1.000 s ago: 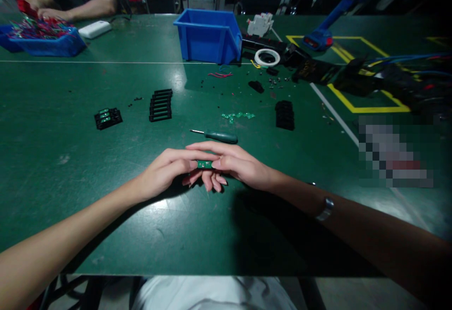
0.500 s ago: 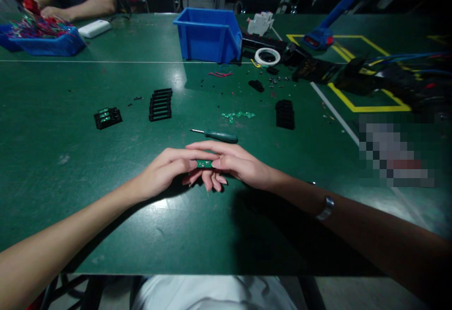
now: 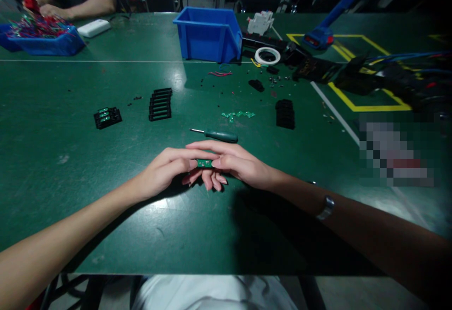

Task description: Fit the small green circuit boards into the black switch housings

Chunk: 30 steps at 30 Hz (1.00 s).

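Green counter (image 3: 141, 244), one small circuit board (image 3: 204, 163) held by its ends

At the near middle, the left hand (image 3: 167, 167) and right hand (image 3: 245, 165) meet above the surface, the small circuit board between them. Their fingers (image 3: 206, 178) are pinched tight on its two ends, with some spread loosely underneath. Whether the board sits in a holder cannot be told.

Just beyond lies a screwdriver (image 3: 221, 136), touched by neither hand. Farther back, the work looks partly done: at left, black holders (image 3: 113, 118) already carry green boards. What seems left is the loose green boards (image 3: 243, 114) in the middle and, left of them, the black frames (image 3: 160, 104), with no boards visible in them. At right, a black stack (image 3: 285, 114) is too dark to judge.

On the far side are a blue bin (image 3: 203, 41) and, to its right, a cordless drill (image 3: 319, 37); at far left, another person's forearm (image 3: 90, 8) rests behind a tray (image 3: 52, 47) of coloured wires.

No brand or label can be read: faint marks on the black bundle (image 3: 316, 73) at right are too blurred.
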Each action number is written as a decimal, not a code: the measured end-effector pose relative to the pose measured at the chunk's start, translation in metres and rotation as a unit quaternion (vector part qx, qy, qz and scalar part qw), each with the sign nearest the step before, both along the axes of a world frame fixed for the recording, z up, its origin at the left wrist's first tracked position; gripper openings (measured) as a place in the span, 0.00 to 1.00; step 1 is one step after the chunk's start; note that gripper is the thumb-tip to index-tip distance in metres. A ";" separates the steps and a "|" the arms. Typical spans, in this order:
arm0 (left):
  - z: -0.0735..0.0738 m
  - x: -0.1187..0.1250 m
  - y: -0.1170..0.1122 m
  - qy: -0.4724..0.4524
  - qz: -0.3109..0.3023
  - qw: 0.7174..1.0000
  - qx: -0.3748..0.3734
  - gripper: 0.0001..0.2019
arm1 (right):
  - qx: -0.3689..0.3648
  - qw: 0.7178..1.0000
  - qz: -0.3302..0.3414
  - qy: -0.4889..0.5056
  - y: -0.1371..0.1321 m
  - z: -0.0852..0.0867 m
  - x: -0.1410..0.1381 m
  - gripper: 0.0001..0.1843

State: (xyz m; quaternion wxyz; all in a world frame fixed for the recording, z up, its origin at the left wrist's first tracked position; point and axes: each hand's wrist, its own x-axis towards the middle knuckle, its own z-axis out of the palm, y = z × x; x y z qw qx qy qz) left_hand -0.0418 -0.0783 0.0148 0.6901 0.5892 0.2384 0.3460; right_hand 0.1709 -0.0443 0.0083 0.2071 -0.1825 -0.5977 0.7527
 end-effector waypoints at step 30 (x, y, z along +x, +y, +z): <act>0.000 0.000 0.000 -0.012 -0.006 1.000 0.008 0.20 | 0.002 1.000 0.004 0.010 0.001 -0.003 0.001 0.31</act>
